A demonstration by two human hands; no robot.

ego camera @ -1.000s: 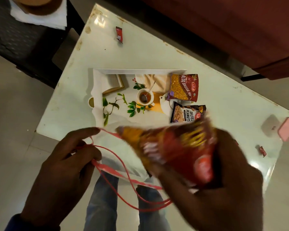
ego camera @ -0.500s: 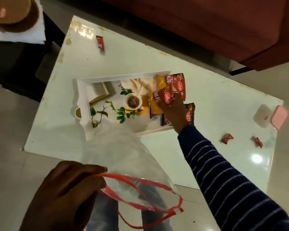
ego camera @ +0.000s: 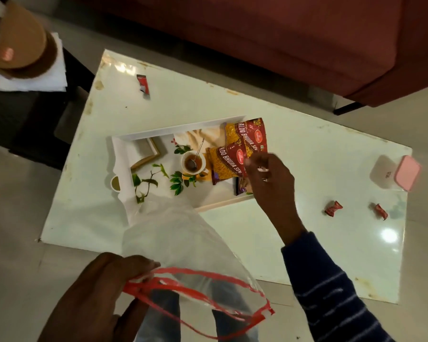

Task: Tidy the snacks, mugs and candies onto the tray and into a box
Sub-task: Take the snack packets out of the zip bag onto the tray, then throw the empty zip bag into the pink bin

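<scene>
My right hand (ego camera: 269, 178) reaches over the white tray (ego camera: 183, 125), its fingertips pinching the right edge of a red-and-yellow snack packet (ego camera: 224, 164). That packet lies in the tray, overlapping a second, matching packet (ego camera: 247, 134). A dark peanut packet (ego camera: 241, 187) is partly hidden under my hand. My left hand (ego camera: 97, 297) grips the red rim of a clear plastic bag (ego camera: 183, 243), held open below the table edge. Two red candies (ego camera: 333, 208) (ego camera: 381, 211) lie at the table's right, and another red wrapper (ego camera: 143, 83) lies at the far left.
A white box with a pink lid (ego camera: 383, 175) sits at the white table's (ego camera: 294, 156) right edge. A small cup (ego camera: 114, 183) stands against the tray's left side. A red sofa (ego camera: 282, 45) is behind, and a dark side table with a brown round object (ego camera: 20, 45) is at the left.
My right hand carried a snack packet from in front of me to the tray and laid it over the other packets. My left hand lowered the clear bag.
</scene>
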